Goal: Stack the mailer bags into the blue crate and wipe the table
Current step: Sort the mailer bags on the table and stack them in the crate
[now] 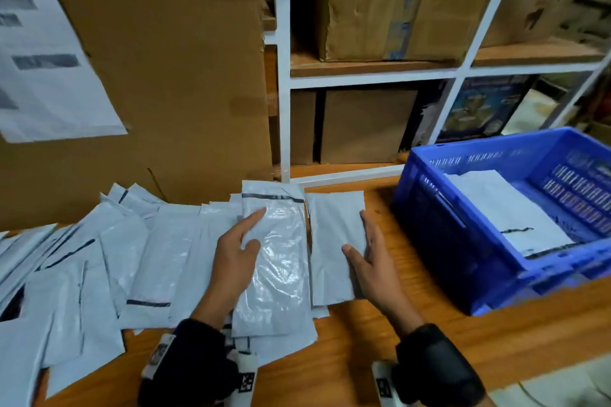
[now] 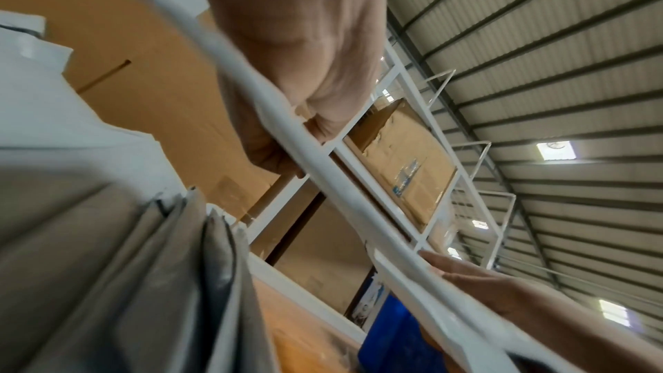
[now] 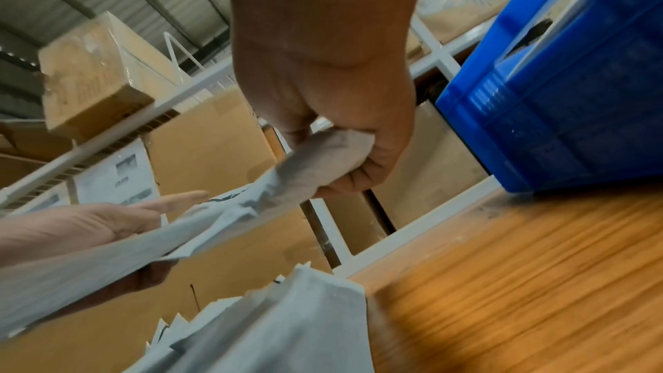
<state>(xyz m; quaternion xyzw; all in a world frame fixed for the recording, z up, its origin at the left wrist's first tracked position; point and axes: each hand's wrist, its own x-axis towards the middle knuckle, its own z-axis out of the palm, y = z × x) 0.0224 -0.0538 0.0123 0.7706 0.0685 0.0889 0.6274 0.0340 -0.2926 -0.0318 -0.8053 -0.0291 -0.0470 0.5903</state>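
Both hands grip one mailer bag (image 1: 277, 261): left hand (image 1: 233, 261) pinching its left edge, right hand (image 1: 370, 266) its right.

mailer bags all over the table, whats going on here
A person is sorting white mailer bags from a wooden table into a blue crate. The left hand holds a glossy mailer over the spread, thumb on top. The right hand grips the edge of a second mailer beside it, nearer the crate. The crate already holds at least one flat white mailer. Most bags are on the table, and no wiping cloth is in view.
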